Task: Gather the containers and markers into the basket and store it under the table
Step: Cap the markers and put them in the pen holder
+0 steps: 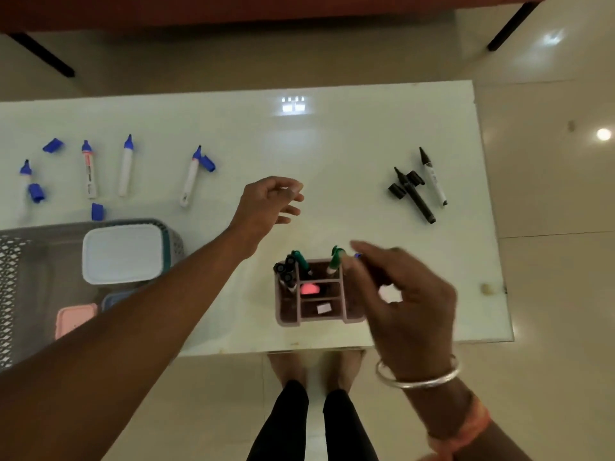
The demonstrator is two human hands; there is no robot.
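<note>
**Uncapped pens, caddy near the edge**

The left hand (269, 201) hangs open and empty over the bench (332, 144). The right hand (406, 294) is blurred beside the pen caddy (289, 319), and I cannot tell if it pinches anything. The basket (10, 277) at the left holds containers (123, 252). Blue markers (125, 168) and black markers (416, 197) lie uncapped, so they could smear ink if binned. Loose caps (53, 145) may be forgotten, and a swipe could tip the caddy.

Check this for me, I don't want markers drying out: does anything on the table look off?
Yes. The four blue markers at the left of the table lie uncapped, their blue caps scattered among them. The two black markers at the right are uncapped too, black caps loose beside them.
</note>
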